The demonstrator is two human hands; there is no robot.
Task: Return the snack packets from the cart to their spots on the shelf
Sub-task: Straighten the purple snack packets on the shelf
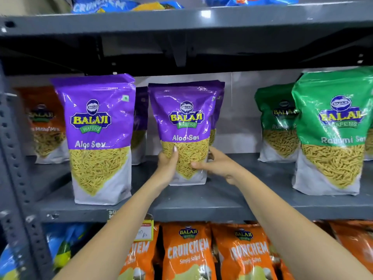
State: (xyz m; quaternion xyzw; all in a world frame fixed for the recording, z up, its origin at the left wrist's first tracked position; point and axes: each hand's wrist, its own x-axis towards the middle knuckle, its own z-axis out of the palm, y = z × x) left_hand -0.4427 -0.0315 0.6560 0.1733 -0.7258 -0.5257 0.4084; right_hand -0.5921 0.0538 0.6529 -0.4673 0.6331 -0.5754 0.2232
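At frame centre, the left hand (168, 164) and right hand (219, 165) clasp one upright purple plastic Aloo Sev packet (184, 128) on the grey metal shelf (201, 205); two green packets (331, 134) stand right.

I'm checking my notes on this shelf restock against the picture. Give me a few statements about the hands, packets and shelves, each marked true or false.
1. Both hands hold one purple Aloo Sev packet. True: left hand and right hand grip its lower sides.
2. The held packet lies flat on the middle shelf. False: it stands upright.
3. Green Ratlami Sev packets stand to the right of the held packet. True.
4. Orange Crunchem packets fill the shelf above the hands. False: they are on the shelf below.
5. Another purple Aloo Sev packet stands to the left, nearer the shelf's front edge. True.
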